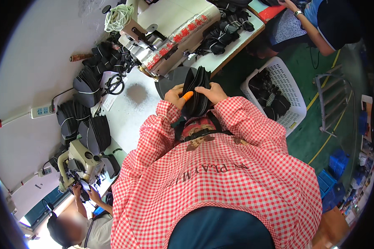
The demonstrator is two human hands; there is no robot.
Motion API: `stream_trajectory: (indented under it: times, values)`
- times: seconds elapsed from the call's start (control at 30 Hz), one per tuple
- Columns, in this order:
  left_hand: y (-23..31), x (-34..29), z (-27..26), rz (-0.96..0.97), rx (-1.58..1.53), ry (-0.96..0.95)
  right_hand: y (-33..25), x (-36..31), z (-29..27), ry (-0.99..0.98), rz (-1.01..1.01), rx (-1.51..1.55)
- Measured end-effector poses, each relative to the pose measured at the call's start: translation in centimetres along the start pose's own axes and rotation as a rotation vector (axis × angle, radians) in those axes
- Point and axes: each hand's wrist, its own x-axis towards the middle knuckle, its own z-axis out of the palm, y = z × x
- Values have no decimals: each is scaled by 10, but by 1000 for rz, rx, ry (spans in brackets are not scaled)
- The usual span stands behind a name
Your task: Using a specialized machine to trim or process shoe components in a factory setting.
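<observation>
Between my two hands, just above the near edge of the white table [126, 120], is a stack of thin black rounded fabric pieces [197, 103]. My left hand [175, 96] grips the stack from its left side, an orange cover on its thumb. On the other side my right hand [212, 93] is closed on it, thumb over the fanned upper edges. Behind the stack lies a dark grey round piece [165, 86], partly hidden. A sewing machine [176, 39] with red-patterned trim stands just beyond my hands.
Tied bundles of black pieces [87, 87] line the table's left side, near black-handled scissors [115, 84]. More bundles [222, 39] lie right of the machine. A white basket [293, 89] of black pieces stands on the green floor. Co-workers sit at lower left and upper right.
</observation>
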Motion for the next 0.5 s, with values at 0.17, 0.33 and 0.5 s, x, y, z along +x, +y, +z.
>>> stream_trajectory:
  times: [0.17,0.33,0.5]
  values:
    - [9,-3,12,34,259,80,-16,-16,-5,34,17,-26]
    - [9,4,2,-12,118,14,-12,-17,-15,-117,85,141]
    - [12,-2,14,-40,250,91,-35,-31,-12,-155,112,119]
